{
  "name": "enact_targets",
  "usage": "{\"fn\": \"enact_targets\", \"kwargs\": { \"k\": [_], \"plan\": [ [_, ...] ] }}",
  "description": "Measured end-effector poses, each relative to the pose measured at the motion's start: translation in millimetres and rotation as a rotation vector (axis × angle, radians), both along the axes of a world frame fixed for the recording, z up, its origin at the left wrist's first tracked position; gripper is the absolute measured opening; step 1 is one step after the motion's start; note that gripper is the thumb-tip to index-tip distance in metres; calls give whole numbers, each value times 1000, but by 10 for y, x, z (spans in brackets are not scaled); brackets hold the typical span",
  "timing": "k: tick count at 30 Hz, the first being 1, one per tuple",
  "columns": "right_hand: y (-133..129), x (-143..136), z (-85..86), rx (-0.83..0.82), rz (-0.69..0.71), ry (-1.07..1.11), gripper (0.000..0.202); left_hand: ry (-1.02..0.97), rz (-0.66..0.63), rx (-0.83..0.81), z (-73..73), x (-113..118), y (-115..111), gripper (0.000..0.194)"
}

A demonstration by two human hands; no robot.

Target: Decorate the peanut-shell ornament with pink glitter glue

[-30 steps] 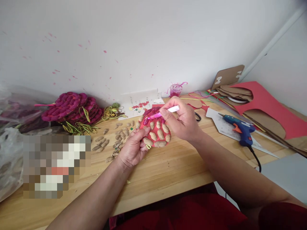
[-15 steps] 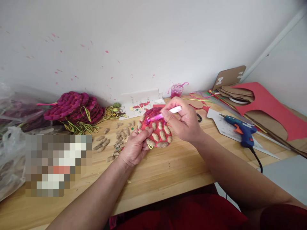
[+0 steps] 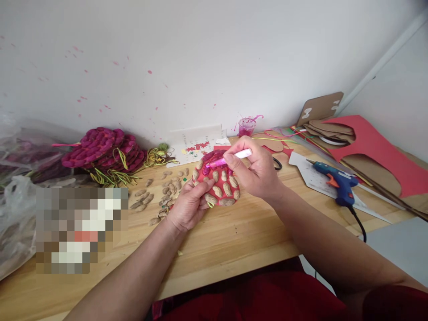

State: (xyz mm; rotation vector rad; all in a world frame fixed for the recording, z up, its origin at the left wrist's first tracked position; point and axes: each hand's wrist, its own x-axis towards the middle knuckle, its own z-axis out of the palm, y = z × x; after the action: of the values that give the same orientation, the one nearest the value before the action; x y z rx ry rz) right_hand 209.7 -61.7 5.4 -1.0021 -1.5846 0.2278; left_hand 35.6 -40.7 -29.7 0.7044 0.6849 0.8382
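Note:
My left hand (image 3: 192,198) grips the lower left edge of a round red disc (image 3: 221,178) with peanuts in their shells fixed on it, thumb on top. The peanuts at its far side are painted magenta; the nearer ones (image 3: 217,191) are bare tan. Pinched in my right hand (image 3: 252,167) is a paintbrush (image 3: 242,154) with a white handle, its pink-stained end resting on a peanut at the disc's upper left. Loose peanuts (image 3: 172,187) lie on the table left of the disc. A plastic cup of magenta paint (image 3: 246,128) stands behind, near the wall.
Painted magenta discs (image 3: 103,149) with yellow-green cords are stacked at left, beside a clear plastic bag (image 3: 16,214). A blue glue gun (image 3: 336,178) lies on white card at right, near red sheet (image 3: 377,151) and cut cardboard. Red stars (image 3: 198,147) lie on paper behind the disc.
The brush tip has shifted very slightly on the upper left peanuts. Both hands keep nearly the same place and hold.

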Motion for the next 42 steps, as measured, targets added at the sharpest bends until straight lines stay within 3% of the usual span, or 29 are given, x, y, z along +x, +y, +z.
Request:
{"fn": "enact_targets", "kwargs": {
  "k": [5,13,23,42],
  "plan": [
    [5,5,-6,-4,18,-2,11,4,11,-6,-8,-7,4,45],
    [-7,-5,-10,86,-62,-76,9,10,14,-5,-31,-9,10,47],
    [-9,-25,-20,7,15,-26,12,-3,15,-7,4,4,2,40],
    [21,19,-31,-17,23,36,15,14,19,-23,-56,-30,35,51]
  ]
}}
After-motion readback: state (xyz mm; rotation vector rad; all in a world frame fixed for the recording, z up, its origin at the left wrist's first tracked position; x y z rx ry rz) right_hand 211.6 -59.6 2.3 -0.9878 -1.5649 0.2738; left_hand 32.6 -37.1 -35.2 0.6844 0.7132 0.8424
